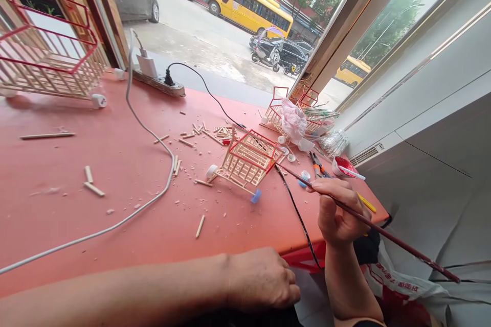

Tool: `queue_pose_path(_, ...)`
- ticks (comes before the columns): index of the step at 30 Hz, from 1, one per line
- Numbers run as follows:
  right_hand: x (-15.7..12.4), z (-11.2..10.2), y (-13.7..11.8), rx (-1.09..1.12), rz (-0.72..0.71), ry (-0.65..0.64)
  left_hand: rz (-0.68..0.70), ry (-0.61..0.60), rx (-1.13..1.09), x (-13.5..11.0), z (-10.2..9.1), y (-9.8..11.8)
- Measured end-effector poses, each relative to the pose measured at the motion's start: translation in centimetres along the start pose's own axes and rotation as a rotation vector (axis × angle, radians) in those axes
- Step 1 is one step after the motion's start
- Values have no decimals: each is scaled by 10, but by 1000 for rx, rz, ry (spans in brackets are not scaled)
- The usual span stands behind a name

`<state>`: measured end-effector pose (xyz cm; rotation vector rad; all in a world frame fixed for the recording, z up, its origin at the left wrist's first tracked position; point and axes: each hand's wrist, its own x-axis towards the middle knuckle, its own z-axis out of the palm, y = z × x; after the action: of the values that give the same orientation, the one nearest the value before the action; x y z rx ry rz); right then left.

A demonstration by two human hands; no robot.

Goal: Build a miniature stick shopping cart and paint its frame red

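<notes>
My right hand pinches a long thin paintbrush whose tip reaches the red-painted rim of a small wooden-stick cart model lying tilted on the red table. The cart has white and blue wheels. My left hand rests curled at the table's front edge, fingers tucked under, nothing visible in it. A small cup of red paint stands just beyond my right hand.
A bigger red-rimmed stick cart stands far left. A power strip with white and black cables crosses the table. Another cart with a plastic bag sits by the window. Stick offcuts lie scattered; pliers are near the paint.
</notes>
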<state>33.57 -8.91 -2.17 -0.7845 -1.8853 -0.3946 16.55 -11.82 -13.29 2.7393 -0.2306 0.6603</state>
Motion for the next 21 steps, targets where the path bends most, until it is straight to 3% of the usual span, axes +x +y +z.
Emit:
queue_pose_path(4,-3,-1,-1,-16,-15,-52,-2,-3,-7,-1,0,-1)
queue_pose_path(9,-1,0,1,-46,-7,7,8,20,-17,-1,3,-2)
queue_pose_path(21,-3,14,-6,-49,-37,-25,-5,-9,-14,0,1,-3)
